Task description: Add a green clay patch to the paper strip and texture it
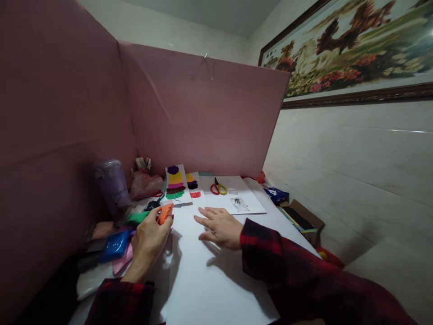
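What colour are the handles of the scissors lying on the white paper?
The scissors have one red handle and one yellow, seen in the head view.

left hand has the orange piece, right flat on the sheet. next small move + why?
Probably bring the orange piece in the left hand over the blank white sheet and set it down near the right hand. That hand lies flat on the sheet, seemingly steadying it, and the paper in front of it is bare.
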Action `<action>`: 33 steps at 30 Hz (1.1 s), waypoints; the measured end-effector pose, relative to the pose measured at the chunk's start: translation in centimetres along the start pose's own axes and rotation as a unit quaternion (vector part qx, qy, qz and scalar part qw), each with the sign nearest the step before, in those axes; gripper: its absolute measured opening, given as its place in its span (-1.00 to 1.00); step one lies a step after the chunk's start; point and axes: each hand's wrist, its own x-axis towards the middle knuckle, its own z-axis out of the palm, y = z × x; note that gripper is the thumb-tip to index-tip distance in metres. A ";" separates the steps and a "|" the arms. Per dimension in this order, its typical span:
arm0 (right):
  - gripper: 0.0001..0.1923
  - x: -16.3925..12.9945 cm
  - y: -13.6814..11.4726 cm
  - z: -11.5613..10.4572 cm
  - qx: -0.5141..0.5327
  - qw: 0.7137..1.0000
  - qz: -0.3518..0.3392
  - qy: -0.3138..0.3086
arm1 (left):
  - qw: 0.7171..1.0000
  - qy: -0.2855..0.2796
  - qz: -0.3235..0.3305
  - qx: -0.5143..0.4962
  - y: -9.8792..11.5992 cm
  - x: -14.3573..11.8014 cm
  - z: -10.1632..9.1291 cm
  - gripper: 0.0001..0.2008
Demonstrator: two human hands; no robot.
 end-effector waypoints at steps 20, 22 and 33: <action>-0.52 2.0 3.5 4.6 0.157 0.986 -0.042 0.030 | 0.997 0.058 0.018 0.051 0.1 -0.5 -0.9 -0.57; -0.62 1.7 3.8 5.0 0.174 0.982 -0.047 0.059 | 0.993 0.100 0.002 0.055 0.0 -0.3 -1.5 -0.55; -0.57 0.8 3.8 6.5 0.219 0.965 -0.060 0.129 | 0.983 0.122 -0.022 0.135 -1.6 2.2 -4.1 -0.59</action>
